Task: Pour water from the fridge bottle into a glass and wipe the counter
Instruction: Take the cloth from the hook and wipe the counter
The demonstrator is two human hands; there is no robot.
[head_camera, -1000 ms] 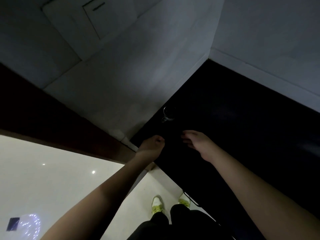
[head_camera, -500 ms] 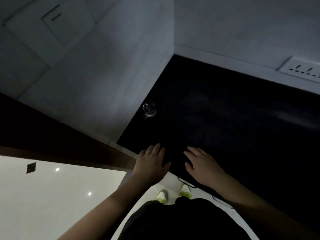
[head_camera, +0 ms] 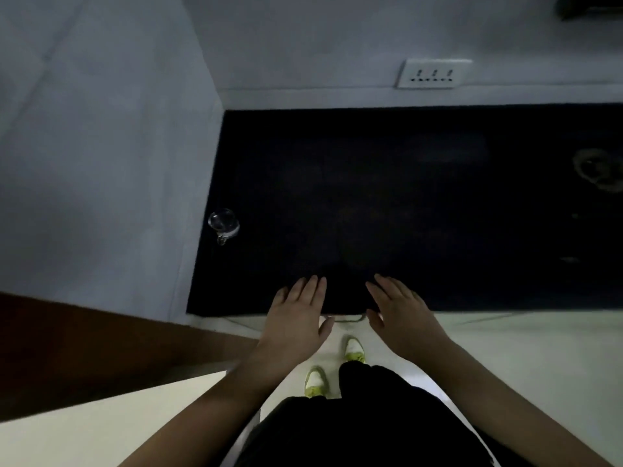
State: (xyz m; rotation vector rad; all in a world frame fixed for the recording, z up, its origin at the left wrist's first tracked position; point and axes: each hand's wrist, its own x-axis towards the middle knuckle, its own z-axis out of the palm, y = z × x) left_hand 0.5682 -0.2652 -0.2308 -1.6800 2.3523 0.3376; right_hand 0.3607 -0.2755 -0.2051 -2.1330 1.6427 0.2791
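Both hands now lie side by side at the near edge, where half a second earlier they sat lower and further left in frame; the view has swung square to the worktop, and the small clear glass cup with a side handle (head_camera: 224, 224) has shifted to the far left. Head view, sole entry. Left hand (head_camera: 296, 318): fingers straight and together, palm down over the front lip, holding nothing. Right hand (head_camera: 401, 315): likewise flat and spread, empty; whether either palm actually presses the surface cannot be told in this light. Flat black matte counter (head_camera: 387, 203): dark, bare across its middle, with a faint ring-shaped smear, possibly a water mark (head_camera: 598, 171), at the far right. Cup: upright, at the left margin, just beside the pale grey side wall (head_camera: 101, 146), well apart from both hands; contents not readable. Fridge bottle and cloth: not in view. Step judged in hand: fetching the bottle, so pouring has not begun. Advice: bring the cup inward from the wall before pouring, steady it by the handle, tilt the bottle slowly. Room: white wall socket plate (head_camera: 433, 74) on the back wall above the counter; dark brown wooden panel (head_camera: 84, 348) at lower left; glossy pale floor (head_camera: 526, 348); white and yellow-green shoes (head_camera: 354, 348) below.
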